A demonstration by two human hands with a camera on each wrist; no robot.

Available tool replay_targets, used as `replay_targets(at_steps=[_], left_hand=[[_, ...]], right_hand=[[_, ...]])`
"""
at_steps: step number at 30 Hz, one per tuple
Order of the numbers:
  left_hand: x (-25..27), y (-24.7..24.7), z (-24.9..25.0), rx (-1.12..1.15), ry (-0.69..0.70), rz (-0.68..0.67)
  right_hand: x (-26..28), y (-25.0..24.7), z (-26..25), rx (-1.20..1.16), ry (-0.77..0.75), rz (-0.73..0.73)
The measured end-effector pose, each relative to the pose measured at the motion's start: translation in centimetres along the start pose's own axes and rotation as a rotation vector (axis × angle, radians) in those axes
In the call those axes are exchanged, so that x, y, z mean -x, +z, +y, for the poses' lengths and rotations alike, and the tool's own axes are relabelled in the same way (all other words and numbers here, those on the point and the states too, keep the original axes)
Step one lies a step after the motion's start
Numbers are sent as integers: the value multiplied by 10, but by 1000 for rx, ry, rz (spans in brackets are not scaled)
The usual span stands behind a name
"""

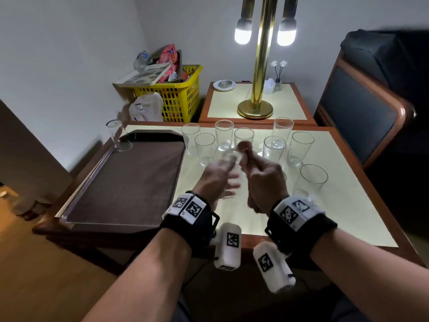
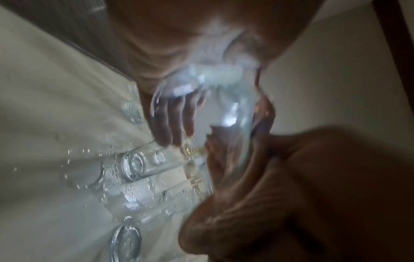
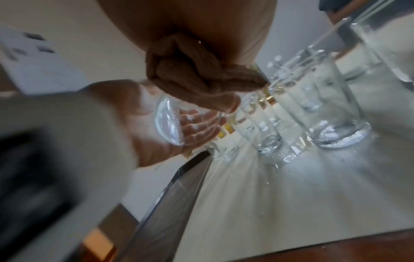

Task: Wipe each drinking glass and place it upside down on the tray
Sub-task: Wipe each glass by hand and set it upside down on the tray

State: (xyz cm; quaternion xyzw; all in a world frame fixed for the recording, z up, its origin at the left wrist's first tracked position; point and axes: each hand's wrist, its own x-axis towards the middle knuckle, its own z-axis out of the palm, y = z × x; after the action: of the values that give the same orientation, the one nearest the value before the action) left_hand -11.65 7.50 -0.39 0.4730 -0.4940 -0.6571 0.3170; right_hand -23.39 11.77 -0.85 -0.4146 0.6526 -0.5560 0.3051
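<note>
Cream table [image 1: 348,205], tray [image 1: 97,182] overhanging edge

Bare forearms, black wrist straps [image 1: 195,225] with white, black-patterned marker blocks [image 1: 228,245] above both hands.

I see clear glasses [image 1: 274,148] on pale cream table [image 1: 343,205] with red-brown wood rim. Tray [image 1: 125,184] at table's left edge: dark brown mat, black rim. My right hand [image 1: 264,184] holds brown cloth [image 3: 201,79]. Black wrist bands [image 1: 299,228] carry white blocks with black square patterns. Yellow basket [image 1: 176,98] past table's far left corner. Gold lamp [image 1: 257,89], white bulbs. Dark blue chair [image 1: 357,112], brown frame.
</note>
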Motion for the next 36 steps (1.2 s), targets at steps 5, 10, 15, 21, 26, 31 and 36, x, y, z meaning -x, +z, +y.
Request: replay_targets(at_steps=[5,10,15,21,26,31,36], left_hand=[[4,5,-3,162,88,234],[7,-3,-9,3,-54,-17],[2,-6,-8,199,-47,279],[3,-13,-5,8,-25,7],[-4,-11,-7,120,-116,33],[2,-4,2,43,33,85],[2,-8,0,-16,-91,-94]], right_hand=[[3,7,2,1,-63,-65],[0,6,7,46,28,-20],[12,22,9,99,-82,-111],[-2,10,12,5,3,-3],[4,17,12,81,-101,-25],[-3,10,15,28,-69,1],[-3,10,17,69,-64,65]])
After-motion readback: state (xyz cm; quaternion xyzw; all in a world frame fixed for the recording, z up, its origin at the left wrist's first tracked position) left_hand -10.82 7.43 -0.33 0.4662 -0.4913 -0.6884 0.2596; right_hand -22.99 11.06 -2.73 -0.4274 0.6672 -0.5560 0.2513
